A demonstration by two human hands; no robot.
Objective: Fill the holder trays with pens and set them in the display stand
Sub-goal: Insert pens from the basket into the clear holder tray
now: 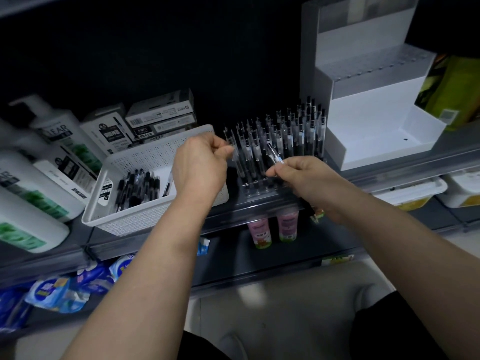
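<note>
Clear plastic holder tray point(255, 189), ribbed w/ rows of sockets, sits near the front edge of a dark grey shelf point(233, 216). It's mostly full of upright pens point(298, 131): see-through barrels, black caps & ink cores.

Right hand point(304, 178) is over the tray's front. Thumb & forefinger are closed on a clear-barrelled pen point(274, 155), tilted w/ its black end up-left; other fingers curled under. Left hand point(202, 165) is at the tray's left edge, fingers curled in, thumb & forefinger pinching a row-end pen point(235, 152); motion blur softens the detail there.

Just left of the tray is a white perforated plastic basket point(155, 157), rectangular, w/ loose black-capped pens point(137, 188) heaped inside. Behind it are stacked grey/white cardboard pen boxes point(161, 118). Far left are white shampoo pump bottles point(52, 141) w/ green labels.

Just right of the tray stands a white stepped display stand point(376, 105), matte & boxy. Its upper step is grey w/ rows of holes; the lower bay is smooth white.

Lower shelf has two pink cups point(272, 227) & blue packets point(65, 289). Light is dim, back wall black.
</note>
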